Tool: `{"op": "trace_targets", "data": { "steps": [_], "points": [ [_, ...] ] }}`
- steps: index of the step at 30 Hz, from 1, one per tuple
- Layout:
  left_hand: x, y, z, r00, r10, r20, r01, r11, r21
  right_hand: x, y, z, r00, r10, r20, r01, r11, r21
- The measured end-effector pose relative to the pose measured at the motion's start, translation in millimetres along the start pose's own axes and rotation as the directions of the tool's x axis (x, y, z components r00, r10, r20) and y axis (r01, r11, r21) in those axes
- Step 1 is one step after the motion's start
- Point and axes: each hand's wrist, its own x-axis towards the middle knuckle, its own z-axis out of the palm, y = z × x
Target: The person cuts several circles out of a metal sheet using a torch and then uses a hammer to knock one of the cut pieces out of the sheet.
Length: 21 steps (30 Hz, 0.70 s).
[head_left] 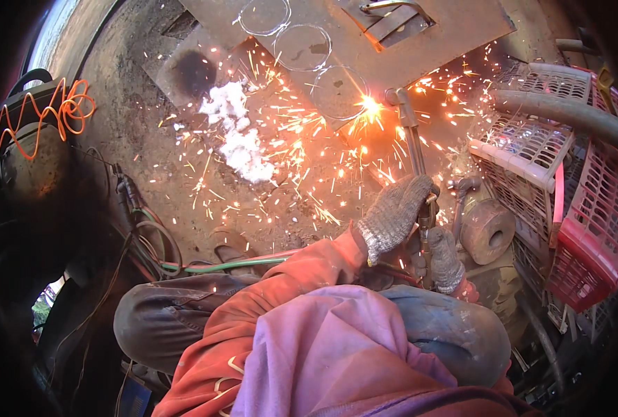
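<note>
My left hand (394,214), in a grey knit glove, is closed around the metal tube of a cutting torch (412,139). Lower down, my right hand (445,261), gloved the same way, wraps the torch's handle; some of its fingers are hidden behind it. The torch head points left, at the near edge of a flat steel plate (406,66). A bright flame glows there, and orange sparks fly out over the ground. White circles are drawn on the plate, one of them right beside the flame. A rectangular opening shows farther back in the plate.
Pink and red plastic crates (531,146) stand at the right, with a grey pipe (562,115) across them. A hammer (462,201) and a round metal piece (488,231) lie near my right hand. White lumps (236,132), hoses (239,264) and an orange coiled cord (72,111) are at the left.
</note>
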Motion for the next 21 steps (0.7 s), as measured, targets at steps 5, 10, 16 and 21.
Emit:
{"op": "trace_targets", "data": {
  "steps": [5, 10, 16, 21],
  "points": [
    [2, 5, -2, 0.897, -0.347, 0.272, 0.440, 0.751, -0.493, 3, 13, -7, 0.999, 0.028, -0.016, -0.027, 0.998, 0.053],
    [3, 5, -4, 0.937, -0.263, 0.230, 0.340, 0.840, -0.424, 4, 22, -9, 0.997, 0.046, -0.060, -0.041, 0.996, 0.077],
    [5, 11, -3, 0.843, -0.430, 0.324, 0.533, 0.577, -0.619, 1, -5, 3, 0.999, 0.040, -0.018, -0.041, 0.999, -0.028],
    [-2, 4, 9, 0.824, -0.464, 0.325, 0.543, 0.483, -0.687, 1, -5, 3, 0.997, 0.073, -0.017, -0.073, 0.997, 0.007]
  ]
}}
